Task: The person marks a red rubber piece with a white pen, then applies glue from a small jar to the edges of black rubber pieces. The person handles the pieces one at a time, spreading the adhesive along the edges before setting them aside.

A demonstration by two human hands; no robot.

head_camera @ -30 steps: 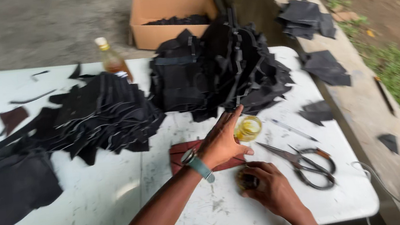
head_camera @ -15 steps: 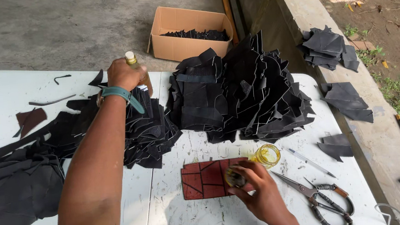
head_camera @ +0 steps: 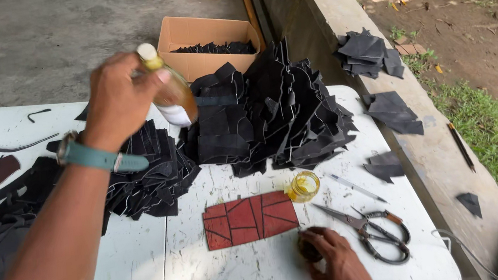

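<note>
My left hand (head_camera: 117, 95) is raised over the black piles and grips a bottle (head_camera: 170, 93) of amber liquid with a pale cap and white label, tilted. My right hand (head_camera: 333, 259) rests on the white table (head_camera: 225, 276) near the front edge, closed on a small dark round object (head_camera: 308, 251). Just above it lies a red-brown leather panel (head_camera: 249, 219) marked with dark lines. A small glass jar of yellow liquid (head_camera: 303, 186) stands at the panel's right end.
Tall heaps of black leather pieces (head_camera: 271, 119) fill the table's middle and left. Scissors (head_camera: 374, 234) and a pen (head_camera: 356, 187) lie to the right. An open cardboard box (head_camera: 206, 37) sits behind the table. More black pieces lie on the concrete ledge (head_camera: 374, 49).
My left hand has lifted the bottle off the table and brought it up and right, tilted. My right hand has slid down from the jar toward the table's front edge.
</note>
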